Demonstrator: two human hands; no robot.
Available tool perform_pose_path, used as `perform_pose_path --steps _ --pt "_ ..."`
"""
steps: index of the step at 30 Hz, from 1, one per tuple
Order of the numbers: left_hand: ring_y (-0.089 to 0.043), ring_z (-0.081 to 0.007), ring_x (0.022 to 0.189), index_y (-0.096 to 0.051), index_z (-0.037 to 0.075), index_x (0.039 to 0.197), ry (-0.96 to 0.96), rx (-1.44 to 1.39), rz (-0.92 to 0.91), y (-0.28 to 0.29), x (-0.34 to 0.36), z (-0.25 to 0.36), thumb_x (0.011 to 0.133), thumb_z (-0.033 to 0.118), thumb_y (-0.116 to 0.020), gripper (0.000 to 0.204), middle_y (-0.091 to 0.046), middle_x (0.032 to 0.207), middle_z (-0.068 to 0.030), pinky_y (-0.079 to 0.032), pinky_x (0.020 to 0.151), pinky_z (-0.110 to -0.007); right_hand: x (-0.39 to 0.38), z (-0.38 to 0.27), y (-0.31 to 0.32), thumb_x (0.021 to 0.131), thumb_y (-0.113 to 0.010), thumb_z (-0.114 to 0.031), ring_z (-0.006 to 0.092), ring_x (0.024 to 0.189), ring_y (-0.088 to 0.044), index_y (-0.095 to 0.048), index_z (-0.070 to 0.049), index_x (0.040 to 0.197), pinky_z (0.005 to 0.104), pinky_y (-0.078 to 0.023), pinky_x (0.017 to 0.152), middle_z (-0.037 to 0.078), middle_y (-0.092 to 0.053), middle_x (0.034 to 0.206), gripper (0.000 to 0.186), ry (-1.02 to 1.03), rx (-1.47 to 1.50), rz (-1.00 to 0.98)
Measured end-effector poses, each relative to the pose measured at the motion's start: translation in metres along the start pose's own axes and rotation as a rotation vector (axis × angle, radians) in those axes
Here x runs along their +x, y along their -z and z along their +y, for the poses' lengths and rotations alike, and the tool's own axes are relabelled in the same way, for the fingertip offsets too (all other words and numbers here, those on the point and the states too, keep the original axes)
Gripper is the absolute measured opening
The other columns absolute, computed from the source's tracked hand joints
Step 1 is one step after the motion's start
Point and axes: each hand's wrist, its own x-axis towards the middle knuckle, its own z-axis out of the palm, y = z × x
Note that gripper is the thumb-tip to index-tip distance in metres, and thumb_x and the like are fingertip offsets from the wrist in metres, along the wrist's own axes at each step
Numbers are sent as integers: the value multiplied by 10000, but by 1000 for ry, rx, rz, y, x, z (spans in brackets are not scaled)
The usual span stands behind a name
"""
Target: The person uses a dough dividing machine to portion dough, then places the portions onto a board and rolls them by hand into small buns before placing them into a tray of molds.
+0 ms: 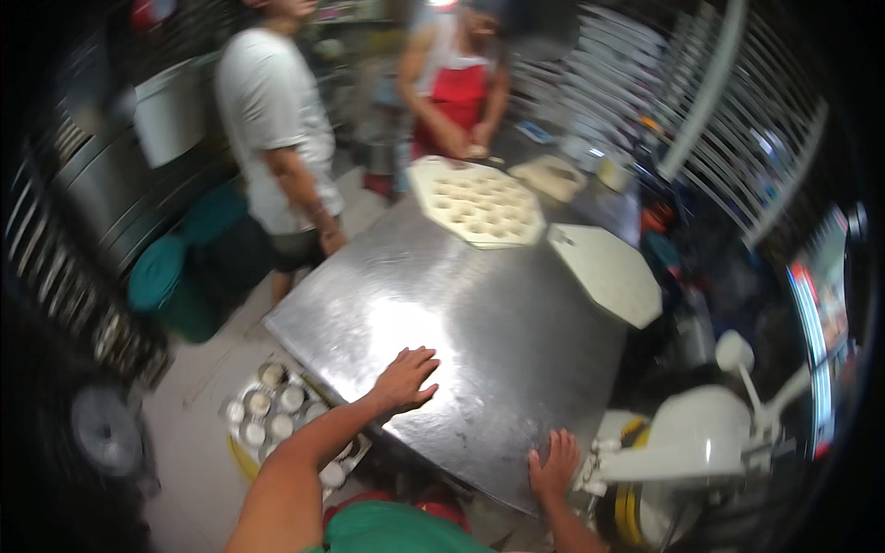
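Observation:
My left hand is stretched over the near left part of the metal table, fingers spread and holding nothing. Near the table's right front corner, my right hand lies at the edge with its fingers extended and nothing in them. Whether either palm presses on the steel is hard to tell. At the table's far side lies a pale octagonal board bearing many small dough pieces. A second pale octagonal board, with nothing on top, sits at the right edge.
A white machine with levers stands right of my right hand. Below the left edge is a tray of round white pieces. A person in white stands left; another in a red apron handles dough. Green bins stand left.

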Motion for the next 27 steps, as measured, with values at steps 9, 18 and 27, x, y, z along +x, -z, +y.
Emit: perform_pose_path --steps 9,18,27 --pt "-429 -446 1355 -571 -17 1278 -38 29 92 -4 -4 9 822 181 -683 509 -508 1421 -259 -298 1170 -546 3 12 -6 981 -519 -565 346 1539 -213 -375 -139 1558 539 -129 1250 140 -305 1640 732 -30 -77 -86" --pt "-375 -412 1426 -560 -9 1331 -34 52 34 -11 -8 -9 853 200 -669 533 -476 1481 -233 -247 1212 -532 -4 4 -3 983 -507 -541 333 1552 -180 -370 -115 1559 538 -90 1257 131 -273 1660 730 -49 -55 -102" --pt "-371 -427 1422 -549 -17 1334 -6 44 27 0 -5 11 863 187 -658 525 -475 1473 -240 -250 1211 -537 -2 3 -3 939 -585 -488 345 1525 -248 -441 -86 1513 549 -146 1241 149 -346 1623 715 -29 -35 -29"
